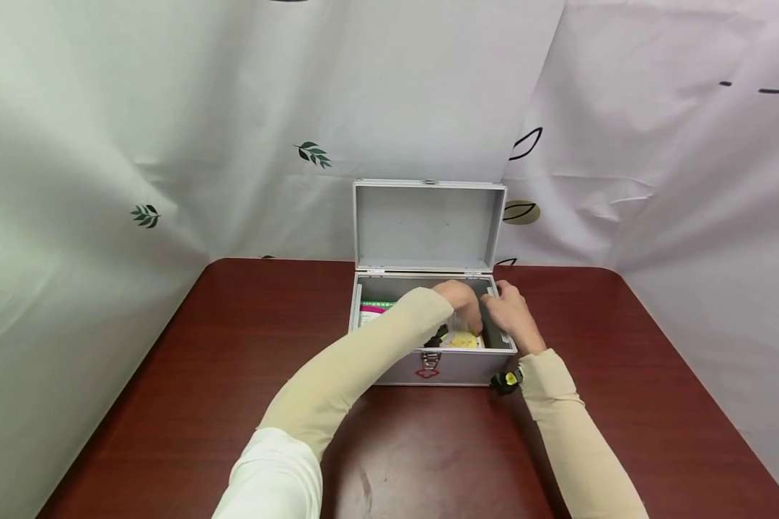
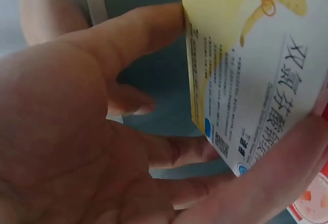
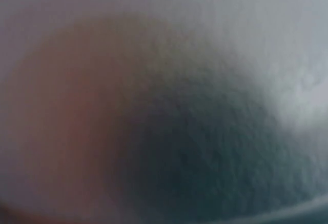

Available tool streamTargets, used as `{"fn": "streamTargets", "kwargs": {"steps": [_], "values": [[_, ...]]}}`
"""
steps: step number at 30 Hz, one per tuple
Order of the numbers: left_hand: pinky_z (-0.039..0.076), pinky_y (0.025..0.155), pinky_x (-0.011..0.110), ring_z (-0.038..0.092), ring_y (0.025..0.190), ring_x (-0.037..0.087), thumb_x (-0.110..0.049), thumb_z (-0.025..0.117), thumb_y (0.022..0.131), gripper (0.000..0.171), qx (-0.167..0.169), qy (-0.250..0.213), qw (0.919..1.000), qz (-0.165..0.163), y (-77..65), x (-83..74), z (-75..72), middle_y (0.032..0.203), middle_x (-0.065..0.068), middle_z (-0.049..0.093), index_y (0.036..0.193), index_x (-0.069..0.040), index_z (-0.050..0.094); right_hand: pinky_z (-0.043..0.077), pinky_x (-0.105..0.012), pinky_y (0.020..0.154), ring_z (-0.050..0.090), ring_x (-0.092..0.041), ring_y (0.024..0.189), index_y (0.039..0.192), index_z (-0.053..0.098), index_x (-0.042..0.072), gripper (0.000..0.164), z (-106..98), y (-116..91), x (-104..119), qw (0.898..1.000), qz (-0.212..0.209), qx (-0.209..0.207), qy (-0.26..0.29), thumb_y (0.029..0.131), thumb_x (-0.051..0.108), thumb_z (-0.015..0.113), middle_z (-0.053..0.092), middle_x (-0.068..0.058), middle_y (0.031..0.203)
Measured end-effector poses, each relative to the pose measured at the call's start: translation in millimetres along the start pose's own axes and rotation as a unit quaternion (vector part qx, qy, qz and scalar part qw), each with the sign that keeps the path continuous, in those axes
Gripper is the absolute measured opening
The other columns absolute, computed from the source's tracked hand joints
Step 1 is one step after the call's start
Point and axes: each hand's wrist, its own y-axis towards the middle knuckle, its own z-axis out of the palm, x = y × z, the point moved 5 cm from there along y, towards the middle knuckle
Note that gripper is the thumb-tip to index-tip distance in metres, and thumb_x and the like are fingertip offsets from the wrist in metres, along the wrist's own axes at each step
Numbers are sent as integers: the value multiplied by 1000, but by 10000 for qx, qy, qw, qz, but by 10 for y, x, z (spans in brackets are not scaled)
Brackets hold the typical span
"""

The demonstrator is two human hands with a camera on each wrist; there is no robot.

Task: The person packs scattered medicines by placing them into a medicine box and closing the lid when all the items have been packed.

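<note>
A silver metal case [image 1: 464, 366] stands on the table, its lid [image 1: 428, 223] raised. My left hand [image 1: 462, 301] reaches down inside it, at the right part. There it holds a white and yellow medicine box [image 2: 256, 75], with fingers on its face and along its edge in the left wrist view. In the head view, the yellow part of this box [image 1: 464, 340] shows below the hand. My right hand [image 1: 511, 315] grips the case's right wall at the rim. The right wrist view is blurred and shows mostly a grey surface.
A green, white and magenta box [image 1: 373, 310] lies in the case's left part, partly behind my left sleeve. A red and white package [image 2: 312, 198] shows at the left wrist view's lower right. The dark red table [image 1: 234, 375] surrounds the case; a white curtain [image 1: 234, 108] hangs behind.
</note>
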Motion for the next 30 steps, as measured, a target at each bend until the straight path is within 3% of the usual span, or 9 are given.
{"fn": "streamTargets", "kwargs": {"steps": [8, 14, 22, 30], "values": [[41, 62, 27, 45, 78, 13, -41, 68, 61, 50, 20, 254, 9997, -59, 6, -58, 25, 97, 2, 48, 101, -14, 56, 38, -40, 69, 47, -30, 86, 110, 43, -1, 39, -14, -5, -28, 10000, 6, 12, 32, 78, 21, 45, 50, -19, 99], [40, 63, 26, 46, 80, 12, -41, 62, 65, 47, 280, 500, 9978, 342, 31, -126, 15, 97, 1, 49, 101, -12, 53, 39, -39, 67, 48, -30, 83, 106, 45, -1, 36, -28, -3, -28, 10000, -42, -50, 11, 77, 21, 44, 52, -18, 94], [38, 64, 23, 43, 84, 10, -46, 61, 64, 52, 650, 286, 9954, 636, 96, -114, 87, 99, -2, 46, 104, -14, 48, 39, -39, 66, 49, -29, 80, 104, 47, 0, 34, -18, -6, -12, 9999, -54, -97, 29, 76, 20, 45, 53, -18, 91], [39, 61, 24, 45, 76, 11, -42, 68, 60, 41, 382, 274, 9977, 491, 114, -102, 173, 83, -4, 49, 86, -14, 58, 40, -39, 66, 49, -29, 80, 106, 46, 0, 36, 1, -9, -2, 9999, -46, -51, 93, 76, 19, 45, 53, -17, 91]]}}
